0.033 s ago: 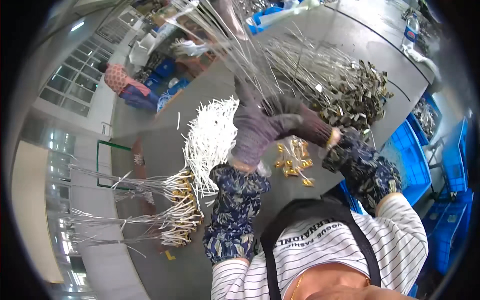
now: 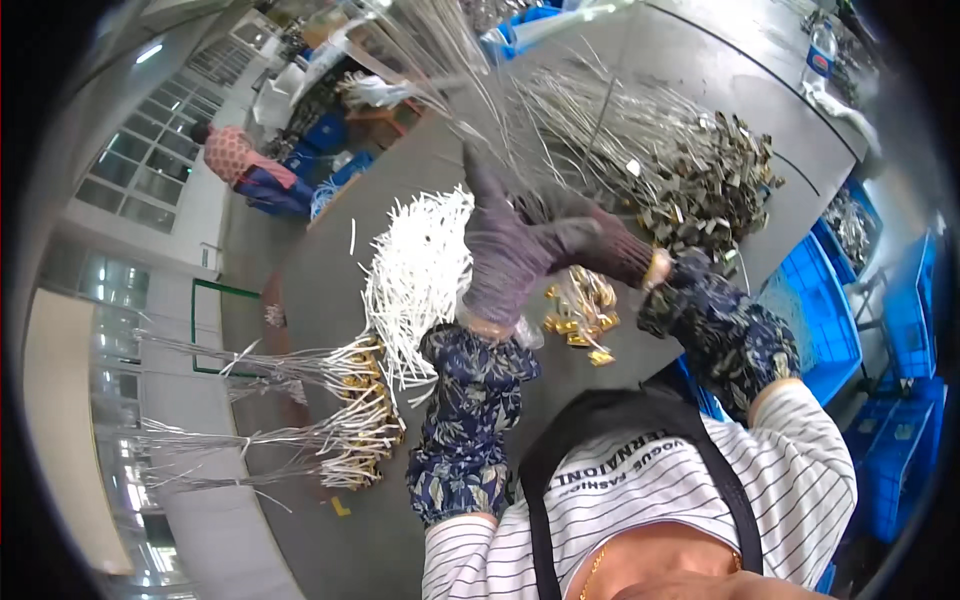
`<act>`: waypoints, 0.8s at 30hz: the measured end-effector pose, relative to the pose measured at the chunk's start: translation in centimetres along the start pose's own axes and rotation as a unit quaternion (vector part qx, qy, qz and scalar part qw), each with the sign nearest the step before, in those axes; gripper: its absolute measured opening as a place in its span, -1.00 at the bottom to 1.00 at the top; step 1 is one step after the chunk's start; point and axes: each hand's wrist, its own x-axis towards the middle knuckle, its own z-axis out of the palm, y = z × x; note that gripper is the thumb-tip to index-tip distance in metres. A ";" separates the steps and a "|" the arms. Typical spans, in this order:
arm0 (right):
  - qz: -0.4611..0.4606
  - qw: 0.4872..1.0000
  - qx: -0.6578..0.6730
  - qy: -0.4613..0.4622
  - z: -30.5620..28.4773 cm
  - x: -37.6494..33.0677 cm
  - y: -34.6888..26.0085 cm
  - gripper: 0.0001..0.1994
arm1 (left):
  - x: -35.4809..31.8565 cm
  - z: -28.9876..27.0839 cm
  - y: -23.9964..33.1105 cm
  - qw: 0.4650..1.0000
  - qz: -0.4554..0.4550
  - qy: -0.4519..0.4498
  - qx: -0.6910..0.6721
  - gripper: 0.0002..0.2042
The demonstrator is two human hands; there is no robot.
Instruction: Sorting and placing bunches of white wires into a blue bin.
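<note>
My left hand point(image 2: 505, 255), in a dark purple-grey knit glove, is closed around a bundle of thin wires point(image 2: 490, 100) that fans up and away, blurred by motion. Beside it my right hand point(image 2: 605, 245), gloved alike, comes in from the right and closes on the lower end of the same bundle; its fingertips are partly hidden. Left of my left hand lies a heap of short white tubes point(image 2: 415, 280). Below my hands is a small pile of white-wired pieces with gold-coloured ends point(image 2: 585, 318).
Many wires with dark metal ends point(image 2: 715, 190) lie beyond my right hand. Tied wire bundles with yellowish ends point(image 2: 360, 440) rest at the table's left edge. Blue crates point(image 2: 815, 310) stand at right. A bottle point(image 2: 820, 55) is at far right; another person point(image 2: 250, 170) stands at far left.
The wire bundle's far end has swung a little, and its wires look more smeared. A pinkish blurred shape among the wires at the top is gone. My hands have barely moved.
</note>
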 end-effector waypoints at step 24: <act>-0.009 0.957 -0.283 -0.061 -4.8 -1.3 -4.4 -0.56 | 0.6 -1.6 -6.3 0.932 -0.095 0.093 -0.338 -0.79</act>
